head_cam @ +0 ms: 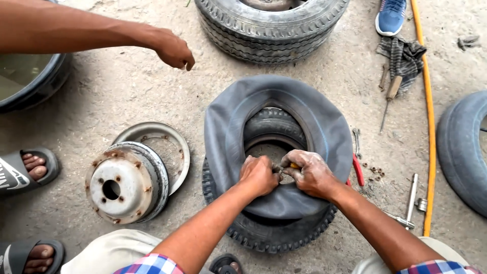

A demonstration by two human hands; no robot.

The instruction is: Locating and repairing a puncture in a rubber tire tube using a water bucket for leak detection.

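Where the two fists meet, what they pinch is mostly hidden: only a small yellow-tipped bit, prob. the valve (294,166), shows between the thumbs, too small to tell which way it points. Left hand (258,175) & right hand (310,172) are both clenched, knuckles nearly touching, gripping that bit and the rubber fold of the grey inner tube (231,127). Tube lies flat as one limp ring, draped over 1 small knobby tyre (269,236) w/ its near tread sticking out below; tube's opening faces up, a second tread arc visible thru it. Red-handled pliers (358,170) half hidden under tube's right edge. Left of it: 1 rusty wheel hub (124,185) resting on 1 flat rim ring (175,147). Right: 2 metal wrenches (411,200), few loose nuts, 1 screwdriver (390,96), yellow hose (430,116) running near-to-far. 2 sandalled feet at left edge, cut off. Farther: another person's hand (175,50) hanging loosely curled, 1 big tyre (271,25) cut off at top, 1 blue shoe (391,16), striped rag (404,58)
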